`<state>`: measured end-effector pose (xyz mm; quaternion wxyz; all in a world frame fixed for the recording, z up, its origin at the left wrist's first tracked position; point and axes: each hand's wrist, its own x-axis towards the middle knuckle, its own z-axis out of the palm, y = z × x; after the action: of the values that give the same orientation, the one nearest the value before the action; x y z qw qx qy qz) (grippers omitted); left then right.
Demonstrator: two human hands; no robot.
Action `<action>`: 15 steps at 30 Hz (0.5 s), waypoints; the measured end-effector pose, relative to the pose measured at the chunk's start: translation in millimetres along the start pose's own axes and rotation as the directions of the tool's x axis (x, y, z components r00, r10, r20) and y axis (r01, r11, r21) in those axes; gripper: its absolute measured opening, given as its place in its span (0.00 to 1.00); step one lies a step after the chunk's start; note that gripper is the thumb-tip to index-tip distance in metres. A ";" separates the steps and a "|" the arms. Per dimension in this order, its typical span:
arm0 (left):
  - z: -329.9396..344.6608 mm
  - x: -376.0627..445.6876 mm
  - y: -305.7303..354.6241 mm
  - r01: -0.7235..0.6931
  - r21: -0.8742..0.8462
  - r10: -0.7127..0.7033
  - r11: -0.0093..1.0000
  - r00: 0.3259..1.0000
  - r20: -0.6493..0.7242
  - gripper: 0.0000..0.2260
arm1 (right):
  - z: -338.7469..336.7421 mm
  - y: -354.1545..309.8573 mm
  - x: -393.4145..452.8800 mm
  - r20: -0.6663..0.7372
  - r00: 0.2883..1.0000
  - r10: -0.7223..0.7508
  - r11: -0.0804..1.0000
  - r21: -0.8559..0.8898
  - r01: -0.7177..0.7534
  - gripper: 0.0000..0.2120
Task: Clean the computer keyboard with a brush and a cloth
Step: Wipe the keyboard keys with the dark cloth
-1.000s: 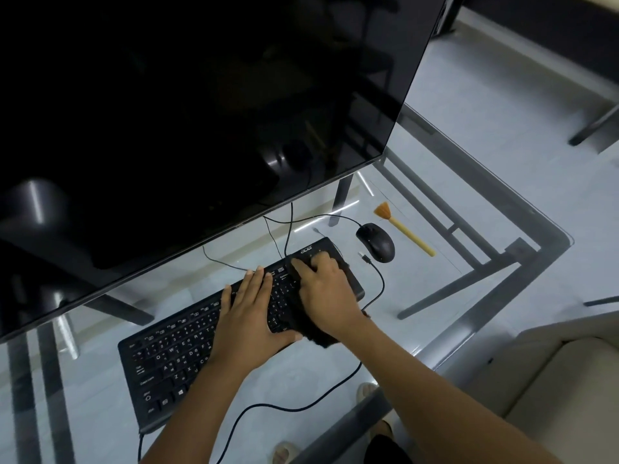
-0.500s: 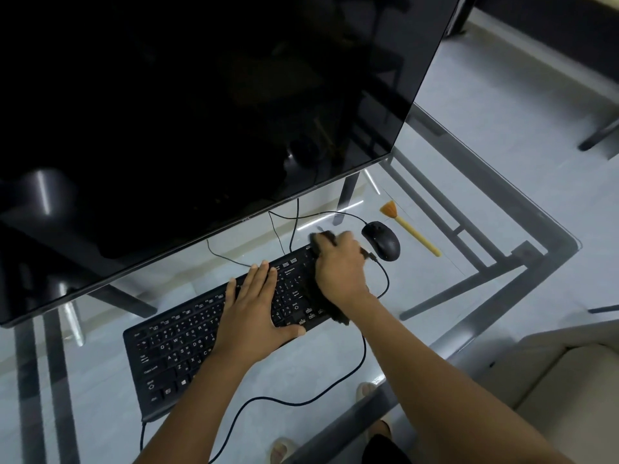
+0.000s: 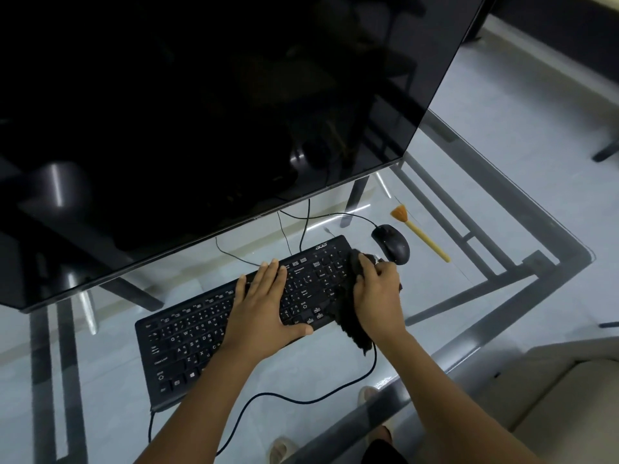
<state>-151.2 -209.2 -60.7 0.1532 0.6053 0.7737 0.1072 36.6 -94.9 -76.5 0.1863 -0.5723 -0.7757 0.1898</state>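
A black keyboard (image 3: 201, 336) lies slantwise on the glass desk (image 3: 522, 262). My left hand (image 3: 264, 306) rests flat on its middle keys, fingers spread, thumb at the front edge. My right hand (image 3: 376, 293) presses a dark cloth (image 3: 350, 324) against the keyboard's right end; the cloth's tail hangs past the front edge. A small brush (image 3: 420, 233) with orange bristles and a yellow handle lies on the glass, right of the mouse, untouched.
A black mouse (image 3: 392, 244) sits just beyond my right hand, its cable looping over the glass. A large dark monitor (image 3: 201, 112) overhangs the back of the keyboard. The desk's metal frame edge runs along the right and front. A pale seat (image 3: 569, 396) is at lower right.
My right hand with the cloth went from the keyboard's right end up to its far corner, then came back down and right along the end. My left hand stayed in place.
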 end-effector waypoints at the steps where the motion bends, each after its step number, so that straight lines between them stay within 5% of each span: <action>1: 0.2 -0.3 -0.7 0.000 -0.001 0.000 1.000 1.000 0.000 0.51 | 2.4 -5.0 -4.2 -0.009 1.000 -0.017 1.000 -0.023 0.017 0.19; 4: 0.6 -1.0 -5.0 -0.012 -0.012 0.012 1.000 1.000 0.016 0.52 | 5.2 -14.4 -24.2 0.091 0.940 -0.329 0.934 -0.118 0.338 0.20; 6: -2.3 -3.6 -8.0 -0.030 -0.013 0.031 0.999 0.999 0.043 0.53 | -1.8 -6.9 -17.0 0.105 0.951 -0.291 0.949 -0.092 0.300 0.20; 9: -11.5 -16.4 -20.8 0.016 -0.031 -0.016 0.999 1.000 0.004 0.53 | -2.8 -10.6 -11.4 0.043 0.999 -0.015 1.000 -0.006 0.015 0.18; 13: -20.7 -56.2 -57.2 0.177 -0.107 -0.196 0.978 0.958 -0.207 0.48 | 7.8 -31.3 -32.3 0.216 0.883 -0.416 0.902 -0.026 0.431 0.21; 15: -18.1 -79.0 -76.1 0.252 -0.170 -0.294 0.953 0.907 -0.303 0.40 | 5.9 -25.1 -20.8 0.167 0.922 -0.350 0.931 -0.042 0.361 0.20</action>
<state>-209.2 -304.0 -62.1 0.0754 0.4539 0.8571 0.2316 18.8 -122.2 -70.4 0.1354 -0.4115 -0.8853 0.1691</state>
